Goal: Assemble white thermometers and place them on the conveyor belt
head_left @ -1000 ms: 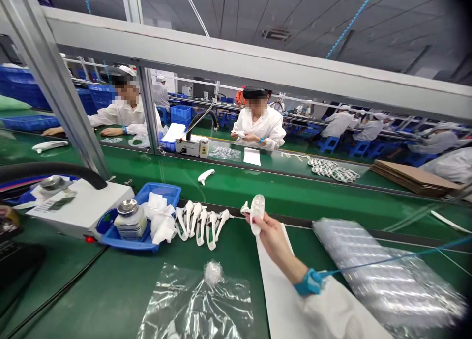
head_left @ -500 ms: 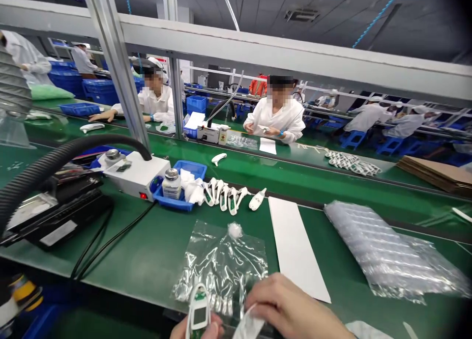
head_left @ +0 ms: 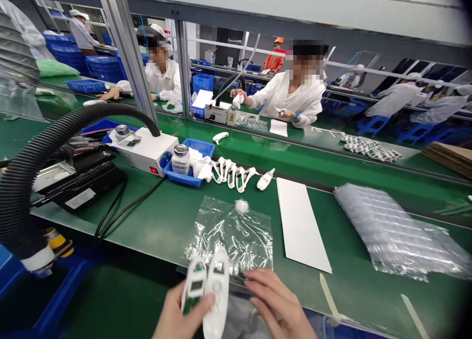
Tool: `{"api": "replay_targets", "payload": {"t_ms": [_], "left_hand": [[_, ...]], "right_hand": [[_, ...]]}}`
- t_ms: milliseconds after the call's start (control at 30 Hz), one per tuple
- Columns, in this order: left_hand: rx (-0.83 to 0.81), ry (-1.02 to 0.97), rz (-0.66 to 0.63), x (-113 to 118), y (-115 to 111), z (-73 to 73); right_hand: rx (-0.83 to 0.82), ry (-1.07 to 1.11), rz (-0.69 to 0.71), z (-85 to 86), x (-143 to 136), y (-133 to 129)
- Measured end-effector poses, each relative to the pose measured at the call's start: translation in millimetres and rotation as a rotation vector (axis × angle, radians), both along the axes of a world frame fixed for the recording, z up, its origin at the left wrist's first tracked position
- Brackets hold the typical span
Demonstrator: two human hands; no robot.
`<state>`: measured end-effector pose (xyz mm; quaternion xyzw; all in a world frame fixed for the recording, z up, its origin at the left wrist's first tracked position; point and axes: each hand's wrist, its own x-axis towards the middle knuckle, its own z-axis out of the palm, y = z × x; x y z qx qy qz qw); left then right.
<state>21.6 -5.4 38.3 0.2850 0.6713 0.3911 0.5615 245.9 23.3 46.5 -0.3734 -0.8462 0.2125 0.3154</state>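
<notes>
Head view: at the desk's near edge, left hand (head_left: 177,314) clamped on two white shells (head_left: 208,292), held side by side, windows up, likely for comparison. Right hand (head_left: 280,307) lay open, fingers apart, beside them on the plastic bag (head_left: 236,233). More shells (head_left: 232,171) lined mid-desk.

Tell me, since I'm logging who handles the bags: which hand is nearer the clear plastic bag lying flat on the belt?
Right. The right hand has its fingertips at the clear plastic bag's near edge; the left hand sits lower left, holding two white housings.
</notes>
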Motion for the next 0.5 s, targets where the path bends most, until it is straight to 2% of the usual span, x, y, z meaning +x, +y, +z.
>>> {"api": "replay_targets", "payload": {"t_ms": [67, 133, 200, 267, 367, 500], "left_hand": [[0.078, -0.054, -0.018, -8.5, 26.6, 17.1], [0.194, -0.14, -0.062, -12.3, 60.5, 30.6], [0.207, -0.184, -0.098, -12.4, 93.6, 35.3], [0.215, -0.18, -0.109, -11.4, 118.9, 32.0], [0.213, -0.165, -0.134, -11.4, 137.1, 22.3], [0.213, -0.127, -0.129, -13.0, 138.6, 17.2]], "right_hand": [[0.228, -0.177, 0.077, -15.5, -9.1, -0.6], [0.346, -0.323, 0.095, -30.1, -20.1, 0.4], [0.381, -0.406, 0.064, -40.8, -28.6, 1.9], [0.394, -0.425, 0.05, -46.5, -32.2, 2.7], [0.426, -0.383, 0.063, -47.8, -31.0, 0.1], [0.456, -0.318, 0.065, -46.7, -31.5, -10.5]]}}
